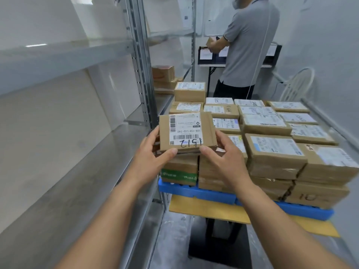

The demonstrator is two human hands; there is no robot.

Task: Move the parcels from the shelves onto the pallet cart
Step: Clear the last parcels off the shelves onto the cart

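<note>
Both hands are gripping a flat cardboard parcel [186, 132] by its near corners: the left hand [153, 152] is clamping the near left corner, thumb lying along the near edge and fingers tucked under, and the right hand [221, 154] is clamping the near right corner the same way. The parcel is facing up with a white shipping label, barcodes and the handwritten number 1512 showing, and it is sitting above the near left corner of the stack of parcels [272, 152] on the blue pallet [196, 193]; whether its underside is touching the box below cannot be told. The stacked parcels are filling the pallet in rows, most with white labels on top, and one box [179, 174] at the near left corner is showing green printed tape on its side. The pallet is resting on a yellow cart deck [209, 209]. Along the left the metal shelves [81, 167] are running away from the camera, and a few cardboard boxes [163, 74] are lying on a far shelf. Beyond the far edge of the pallet a person in a grey polo shirt [250, 45] is standing with their back turned at a black table [272, 55], holding a small box. A white chair [297, 84] is standing at the right wall
</note>
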